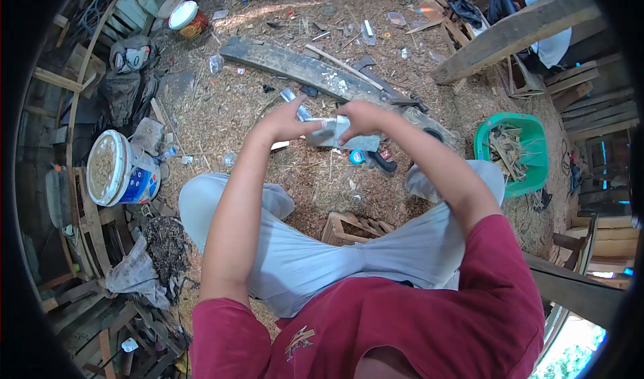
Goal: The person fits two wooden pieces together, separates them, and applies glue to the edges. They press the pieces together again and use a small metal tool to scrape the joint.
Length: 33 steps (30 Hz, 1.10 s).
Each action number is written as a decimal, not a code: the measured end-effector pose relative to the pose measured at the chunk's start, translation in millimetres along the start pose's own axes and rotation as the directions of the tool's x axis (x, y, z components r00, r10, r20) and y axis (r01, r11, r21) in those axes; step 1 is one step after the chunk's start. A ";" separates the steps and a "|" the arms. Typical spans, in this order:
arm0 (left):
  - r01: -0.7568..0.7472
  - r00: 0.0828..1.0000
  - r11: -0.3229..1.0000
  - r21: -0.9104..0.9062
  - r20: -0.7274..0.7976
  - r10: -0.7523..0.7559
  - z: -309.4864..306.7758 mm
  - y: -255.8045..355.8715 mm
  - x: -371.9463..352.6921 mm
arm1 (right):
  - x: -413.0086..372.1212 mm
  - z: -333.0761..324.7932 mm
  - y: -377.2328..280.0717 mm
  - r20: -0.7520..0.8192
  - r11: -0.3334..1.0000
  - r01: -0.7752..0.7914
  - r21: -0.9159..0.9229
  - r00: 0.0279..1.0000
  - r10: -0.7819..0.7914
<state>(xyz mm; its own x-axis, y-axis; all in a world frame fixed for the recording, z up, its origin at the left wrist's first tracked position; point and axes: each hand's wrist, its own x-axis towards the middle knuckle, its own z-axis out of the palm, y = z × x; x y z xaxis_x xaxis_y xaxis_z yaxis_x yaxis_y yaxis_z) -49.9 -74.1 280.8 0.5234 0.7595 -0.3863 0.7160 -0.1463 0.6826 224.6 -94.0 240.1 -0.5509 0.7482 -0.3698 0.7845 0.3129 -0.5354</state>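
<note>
A thin grey, sheet-like piece is held up in front of my knees, over the littered ground. My left hand grips its left part, the thumb stretched along the upper edge. My right hand pinches it farther right, thumb on the near face and fingers curled behind. A shiny silver strip sticks out past my left hand; whether it belongs to the same piece I cannot tell. Just below lie a blue tape roll and a black handle.
A long thick plank lies beyond my hands. To the right stand a green tub of wood scraps and a slanted beam, with a seated person behind it. A white bucket is at left, a small wooden frame between my legs.
</note>
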 end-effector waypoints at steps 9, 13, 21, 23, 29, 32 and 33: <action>-0.331 0.943 0.792 -0.513 -0.207 0.260 -4.4 62.4 15.7 | -142.9 -132.7 -42.6 -0.567 0.986 -0.061 0.156 0.812 0.140; -0.183 0.975 0.570 -0.801 -0.223 0.000 -12.3 90.4 5.7 | -185.0 -128.4 -10.4 -0.659 0.683 0.205 0.701 0.552 0.511; 0.000 1.000 -0.094 -0.996 0.001 -0.014 14.1 106.9 13.7 | -193.9 -101.6 13.3 -0.107 -0.273 0.501 0.821 0.606 0.788; 0.106 0.971 -0.239 -0.965 0.048 0.236 11.1 122.8 5.6 | -202.6 -101.4 3.2 -0.113 -0.218 0.421 0.880 0.633 0.766; 0.018 0.957 -0.098 -0.995 -0.011 0.288 24.6 139.3 18.7 | -215.8 -99.6 13.5 -0.062 -0.264 0.295 0.918 0.766 0.640; -0.244 0.964 0.389 -0.888 -0.179 0.197 35.4 150.1 20.8 | -208.0 -99.8 13.3 -0.007 -0.334 0.284 0.899 0.772 0.636; -0.326 0.945 0.580 -0.746 -0.259 0.199 37.9 153.2 22.8 | -207.7 -100.9 12.0 0.022 -0.387 0.281 0.878 0.785 0.619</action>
<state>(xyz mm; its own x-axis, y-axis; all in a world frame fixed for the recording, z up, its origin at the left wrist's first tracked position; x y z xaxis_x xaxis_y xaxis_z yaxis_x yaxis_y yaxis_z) 89.2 -103.2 353.1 0.5179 0.8527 -0.0687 -0.1004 0.1403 0.9850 377.2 -186.5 387.1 0.0466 0.7684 -0.6383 -0.7086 -0.4249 -0.5633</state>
